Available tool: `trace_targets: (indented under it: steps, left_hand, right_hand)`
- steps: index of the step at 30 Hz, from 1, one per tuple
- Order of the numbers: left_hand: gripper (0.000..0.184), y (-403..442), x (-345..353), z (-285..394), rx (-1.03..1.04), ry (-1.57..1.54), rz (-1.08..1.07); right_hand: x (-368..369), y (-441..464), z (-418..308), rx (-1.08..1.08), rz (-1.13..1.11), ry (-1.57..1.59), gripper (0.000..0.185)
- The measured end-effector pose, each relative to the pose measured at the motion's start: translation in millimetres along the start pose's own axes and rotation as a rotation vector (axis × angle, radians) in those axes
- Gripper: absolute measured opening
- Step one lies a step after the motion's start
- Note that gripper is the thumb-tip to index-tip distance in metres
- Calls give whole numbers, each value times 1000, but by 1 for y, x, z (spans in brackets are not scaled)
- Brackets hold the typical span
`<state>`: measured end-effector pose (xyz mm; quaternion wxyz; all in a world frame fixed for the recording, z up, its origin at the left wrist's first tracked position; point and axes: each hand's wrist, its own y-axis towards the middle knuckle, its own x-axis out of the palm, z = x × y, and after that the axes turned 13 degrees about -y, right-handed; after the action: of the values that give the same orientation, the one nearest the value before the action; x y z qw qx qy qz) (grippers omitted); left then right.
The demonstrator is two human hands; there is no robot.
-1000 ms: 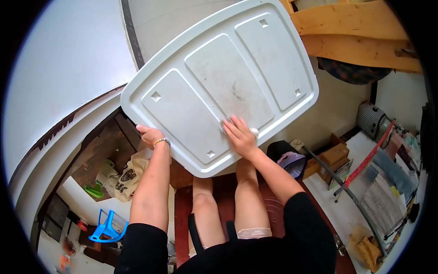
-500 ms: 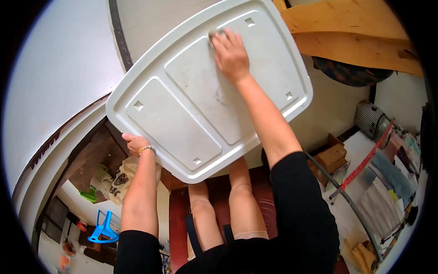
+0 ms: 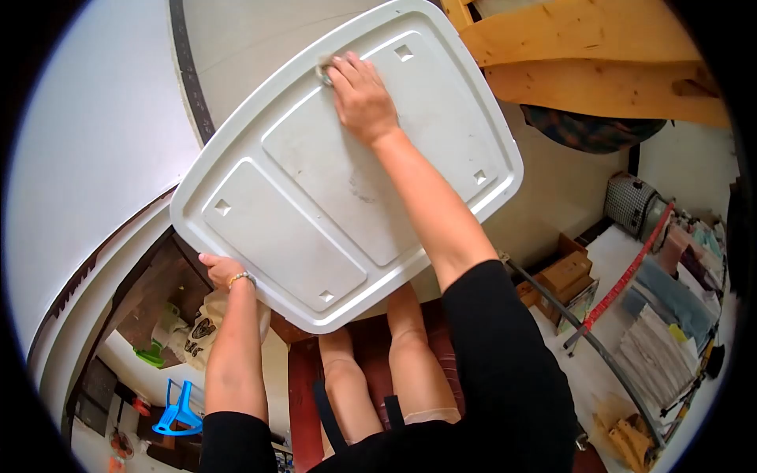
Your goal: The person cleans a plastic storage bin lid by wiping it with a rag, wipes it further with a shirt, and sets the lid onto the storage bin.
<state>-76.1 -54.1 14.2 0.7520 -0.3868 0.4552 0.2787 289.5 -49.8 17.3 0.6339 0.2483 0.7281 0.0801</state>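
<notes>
A large white plastic storage-box lid [image 3: 315,229] is held up in front of me, tilted, with dark smudges near its middle. At its lower left edge my left hand [image 3: 222,270] grips the rim, the fingers hidden behind it; a beaded bracelet circles that wrist. My right hand [image 3: 364,98] presses a crumpled greyish cloth [image 3: 324,72] against the upper part of the lid. Only a small bit of the cloth shows past the fingertips.
I am above a dark red surface [image 3: 303,394]. A wooden beam [image 3: 583,71] juts in at the upper right. Below right are a metal rail [image 3: 611,370], cardboard boxes [image 3: 564,272] and piled fabrics [image 3: 658,355]. At lower left stands a blue plastic stool [image 3: 180,410].
My right hand and the cloth have moved left across the lid towards its upper edge. The lid and my left hand appear slightly lower and further left in view.
</notes>
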Motion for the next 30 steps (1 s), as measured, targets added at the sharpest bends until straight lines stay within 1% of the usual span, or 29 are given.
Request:
trace_targets:
  steps: [2,3,5,6,7,9,10,12,13,14,15,17,20,21,22,23,24,25,26,27,28,30]
  left_hand:
    - [83,6,-1,-3,13,28,-19]
    - [83,7,-1,-5,10,26,-3]
    - [82,7,2,-6,3,10,22]
    - [82,5,3,-3,7,10,16]
    - [82,3,0,-1,10,11,11]
    - [82,-4,-6,-4,-16,22,0]
    - [82,-5,-6,0,-24,19,-5]
    - [82,-4,-3,6,-17,13,1]
    - [82,0,-2,4,-1,18,11]
    - [82,1,-1,-1,9,27,18]
    - [82,5,-1,-6,16,22,22]
    - [82,11,4,-9,31,0,20]
    - [83,9,1,-8,45,35,14]
    - [84,11,2,-7,45,49,13]
    - [84,14,1,-8,53,47,7]
    - [84,16,2,-11,55,39,5]
    - [85,17,4,-12,55,27,2]
    - [85,16,4,-13,56,19,-4]
    - [85,13,2,-12,41,27,-9]
    - [86,8,-1,-8,29,34,-19]
    - [86,6,-2,-5,17,39,-28]
    - [86,9,1,-4,16,25,-40]
  right_hand:
    - [5,4,10,1,39,57,24]
    - [-3,-12,19,79,41,20,23]
    - [-43,-72,45,240,15,-97,22]
    - [-64,-109,64,292,10,-103,25]
    - [-92,-142,78,360,-71,-207,30]
    - [-95,-193,100,731,20,-416,38]
    - [-90,-177,92,706,44,-350,39]
    - [-47,-122,64,657,95,-208,42]
    - [-30,-83,43,527,10,-77,45]
    - [-13,-50,21,384,-61,-59,42]
    - [-4,-16,7,242,-84,-30,38]
    - [5,20,9,53,-97,50,33]
    - [-5,-4,69,95,-14,-173,31]
    - [-22,-27,93,158,-24,-280,31]
    - [-46,-49,110,179,-55,-367,32]
    - [-63,-76,134,171,-94,-365,34]
    - [-88,-97,146,126,-146,-448,38]
    - [-109,-118,152,119,-201,-435,41]
    - [-124,-141,155,148,-245,-444,40]
    - [-136,-168,158,194,-241,-453,39]
    - [-151,-192,153,284,-300,-489,38]
    - [-152,-242,141,494,-199,-431,37]
